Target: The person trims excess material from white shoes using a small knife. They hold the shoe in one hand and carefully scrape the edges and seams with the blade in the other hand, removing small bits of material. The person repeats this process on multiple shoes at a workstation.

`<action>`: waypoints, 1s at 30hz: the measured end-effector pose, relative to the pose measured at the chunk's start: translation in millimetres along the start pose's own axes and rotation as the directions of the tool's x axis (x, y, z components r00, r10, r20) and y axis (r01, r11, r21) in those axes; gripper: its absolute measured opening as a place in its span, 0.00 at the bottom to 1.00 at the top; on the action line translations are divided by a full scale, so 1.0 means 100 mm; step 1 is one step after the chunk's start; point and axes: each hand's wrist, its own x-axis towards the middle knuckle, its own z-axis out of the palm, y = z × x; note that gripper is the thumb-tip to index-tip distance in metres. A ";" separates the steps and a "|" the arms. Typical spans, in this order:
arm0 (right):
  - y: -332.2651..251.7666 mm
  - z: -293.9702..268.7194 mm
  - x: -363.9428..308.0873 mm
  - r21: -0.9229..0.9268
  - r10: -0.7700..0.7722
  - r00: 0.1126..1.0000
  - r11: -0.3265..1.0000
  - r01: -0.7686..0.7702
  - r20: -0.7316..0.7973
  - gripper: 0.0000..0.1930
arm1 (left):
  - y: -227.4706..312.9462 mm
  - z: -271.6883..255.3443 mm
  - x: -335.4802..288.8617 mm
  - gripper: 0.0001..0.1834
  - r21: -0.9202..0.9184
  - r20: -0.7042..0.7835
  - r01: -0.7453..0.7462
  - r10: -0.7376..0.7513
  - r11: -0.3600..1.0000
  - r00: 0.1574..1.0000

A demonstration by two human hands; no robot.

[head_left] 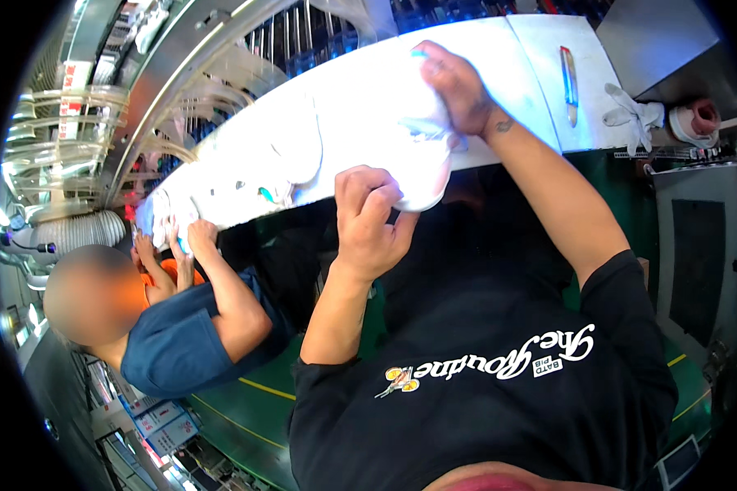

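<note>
My left hand [372, 219] is closed on the edge of a white, rounded piece [427, 176], which sticks out past the near edge of the white worktable [352, 98]. Glare washes out its outline, so its exact kind does not show. Beyond it, over the tabletop, my right hand [458, 88] is closed, with a small bright blue spot at its fingertips. Whatever that hand holds is too overlit to make out. Further left on the table lie other pale, rounded pieces [291, 139], also blurred by the light.
A slim red and blue cutter [569, 86] lies at the table's right, with a white glove [633, 116] beside it and a white roll [694, 123] beyond. At left, a co-worker in a blue shirt [192, 344] handles a white piece. Clear hoses [65, 131] run behind.
</note>
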 end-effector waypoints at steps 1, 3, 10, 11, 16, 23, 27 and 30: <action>0.04 -0.06 -0.01 -0.012 -0.012 1.000 1.000 0.012 0.023 0.29 | 0.01 0.05 -0.01 0.25 0.001 -0.021 0.010 -0.010 1.000 1.000; -0.02 -0.05 0.01 -0.039 -0.006 1.000 0.999 0.007 0.024 0.31 | 0.01 0.06 0.02 0.23 0.037 -0.017 0.002 -0.002 0.999 1.000; -0.06 0.11 0.05 -0.207 -0.168 0.980 0.960 0.188 0.110 0.30 | 0.06 0.05 0.03 0.19 0.249 0.154 -0.008 -0.032 0.968 0.988; -0.07 0.12 0.05 -0.220 -0.163 0.981 0.958 0.184 0.109 0.30 | 0.06 0.06 0.01 0.19 0.252 0.155 -0.012 -0.028 0.968 0.987; -0.04 0.12 0.07 -0.206 -0.150 0.984 0.964 0.168 0.099 0.29 | 0.05 0.10 -0.02 0.18 0.246 0.160 -0.002 -0.039 0.969 0.986; 0.03 0.05 0.08 -0.196 -0.140 0.979 0.966 0.168 0.149 0.29 | 0.10 0.04 0.11 0.18 0.204 0.230 0.031 -0.078 0.979 0.970; 0.04 0.08 0.09 -0.195 -0.242 0.964 0.946 0.260 0.111 0.26 | 0.06 -0.07 0.24 0.19 0.165 0.311 0.095 -0.143 0.982 0.939; 0.01 0.10 0.09 -0.211 -0.221 0.969 0.948 0.240 0.108 0.26 | 0.09 -0.14 0.38 0.20 0.179 0.370 0.131 -0.190 0.975 0.909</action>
